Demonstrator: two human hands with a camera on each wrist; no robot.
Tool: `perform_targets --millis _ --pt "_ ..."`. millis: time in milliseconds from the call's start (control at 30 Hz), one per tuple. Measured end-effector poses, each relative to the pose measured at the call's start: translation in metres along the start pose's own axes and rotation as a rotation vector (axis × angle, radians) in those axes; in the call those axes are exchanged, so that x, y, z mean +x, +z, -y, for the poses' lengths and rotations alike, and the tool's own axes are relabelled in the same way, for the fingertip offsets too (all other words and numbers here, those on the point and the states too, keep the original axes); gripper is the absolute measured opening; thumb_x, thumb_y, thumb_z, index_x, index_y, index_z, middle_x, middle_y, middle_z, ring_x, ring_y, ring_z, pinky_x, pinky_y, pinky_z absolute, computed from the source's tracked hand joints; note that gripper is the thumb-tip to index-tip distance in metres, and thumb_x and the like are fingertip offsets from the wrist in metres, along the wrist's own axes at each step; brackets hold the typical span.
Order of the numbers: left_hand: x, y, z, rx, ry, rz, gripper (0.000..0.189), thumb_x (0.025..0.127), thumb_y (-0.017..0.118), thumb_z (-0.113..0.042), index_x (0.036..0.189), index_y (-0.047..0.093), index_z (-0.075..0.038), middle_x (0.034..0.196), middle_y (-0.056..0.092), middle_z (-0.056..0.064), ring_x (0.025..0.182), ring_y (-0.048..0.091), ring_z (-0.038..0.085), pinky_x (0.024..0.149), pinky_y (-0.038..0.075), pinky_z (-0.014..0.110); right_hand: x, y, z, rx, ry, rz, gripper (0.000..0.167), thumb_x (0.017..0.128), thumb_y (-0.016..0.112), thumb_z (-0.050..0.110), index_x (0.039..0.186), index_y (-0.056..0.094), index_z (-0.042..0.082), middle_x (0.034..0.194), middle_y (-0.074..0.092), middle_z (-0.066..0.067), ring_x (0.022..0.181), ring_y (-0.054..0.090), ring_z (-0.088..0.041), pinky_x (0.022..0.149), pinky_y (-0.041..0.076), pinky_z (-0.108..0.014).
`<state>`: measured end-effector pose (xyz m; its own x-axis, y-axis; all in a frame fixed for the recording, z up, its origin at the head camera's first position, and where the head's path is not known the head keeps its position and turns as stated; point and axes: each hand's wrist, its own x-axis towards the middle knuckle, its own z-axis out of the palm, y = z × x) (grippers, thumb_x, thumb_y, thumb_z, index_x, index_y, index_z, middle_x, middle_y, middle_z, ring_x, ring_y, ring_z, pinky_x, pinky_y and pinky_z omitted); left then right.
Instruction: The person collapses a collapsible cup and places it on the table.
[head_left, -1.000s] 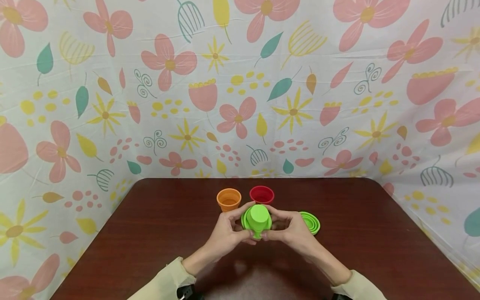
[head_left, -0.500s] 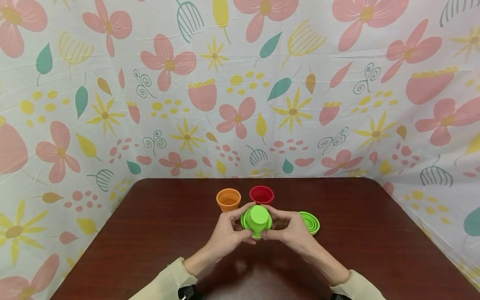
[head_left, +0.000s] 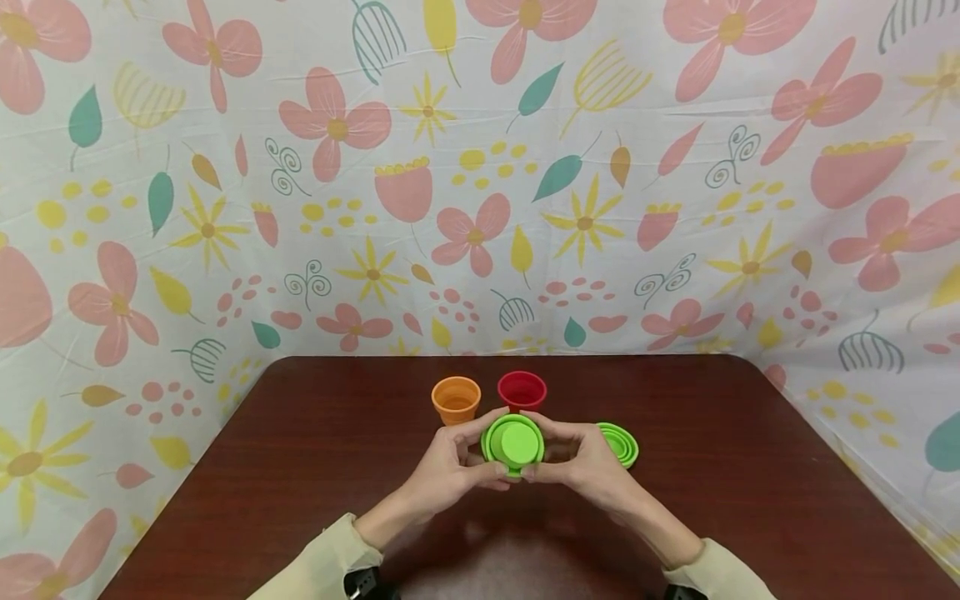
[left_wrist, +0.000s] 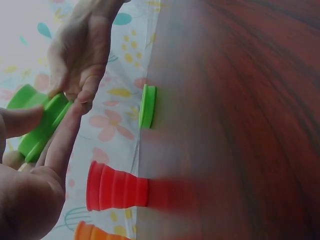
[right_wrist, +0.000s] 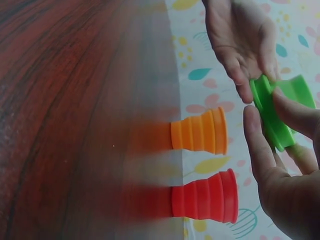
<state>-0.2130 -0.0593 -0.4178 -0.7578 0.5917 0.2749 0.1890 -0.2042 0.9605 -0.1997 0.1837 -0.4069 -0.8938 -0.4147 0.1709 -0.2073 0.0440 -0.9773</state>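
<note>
A green collapsible cup (head_left: 517,446) is held up over the table between both hands, its narrow end toward the head camera. In the left wrist view the wide part of this cup (left_wrist: 47,125) looks folded into a thick ring, while the narrow end sticks out. My left hand (head_left: 446,467) pinches its left side between thumb and fingers. The right hand (head_left: 588,460) grips the opposite side likewise, and both thumbs meet near the lower rim. In the right wrist view, fingertips of both hands come close together behind the cup's wide side.
Beyond the hands, an orange cup (right_wrist: 197,131) and a red cup (right_wrist: 205,196) stand upright and expanded. Another green cup (head_left: 621,446), folded flat, lies on the dark brown table (head_left: 337,450) right of the right hand. A flowered cloth (head_left: 480,167) hangs behind the table.
The green cup's narrow end has shifted down within the rim in the head view and now faces the camera more squarely. Both hands keep their hold almost in place.
</note>
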Motion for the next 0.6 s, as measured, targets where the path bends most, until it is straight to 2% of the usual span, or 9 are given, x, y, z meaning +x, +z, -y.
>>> perform_targets --millis 133,367,600 --pt "-0.002 -0.003 0.002 -0.02 -0.004 0.02 0.071 0.097 0.069 0.008 0.161 0.042 -0.006 0.144 0.059 0.019 0.097 0.077 0.035 0.083 0.063 0.053 -0.001 -0.001 -0.003 0.002 -0.005 0.011 0.07 0.087 0.084 0.002 0.152 0.057 0.006 0.125 0.073 -0.018 0.102 0.075 -0.03 0.086 0.063 -0.038" --pt "-0.005 -0.008 0.005 -0.006 0.008 -0.027 0.066 0.096 0.075 0.003 0.156 0.05 -0.004 0.14 0.064 0.017 0.096 0.077 0.03 0.082 0.063 0.055 -0.001 -0.001 -0.004 -0.007 -0.03 0.008 0.07 0.087 0.084 0.001 0.151 0.057 0.003 0.124 0.073 -0.018 0.099 0.075 -0.029 0.085 0.063 -0.036" --pt "-0.007 -0.011 0.005 0.018 0.011 -0.041 0.048 0.105 0.065 -0.006 0.152 0.056 -0.007 0.14 0.063 0.016 0.092 0.077 0.027 0.08 0.064 0.05 -0.003 -0.001 -0.003 -0.038 -0.051 0.015 0.067 0.087 0.085 0.002 0.149 0.06 0.006 0.124 0.074 -0.017 0.098 0.075 -0.03 0.084 0.063 -0.036"
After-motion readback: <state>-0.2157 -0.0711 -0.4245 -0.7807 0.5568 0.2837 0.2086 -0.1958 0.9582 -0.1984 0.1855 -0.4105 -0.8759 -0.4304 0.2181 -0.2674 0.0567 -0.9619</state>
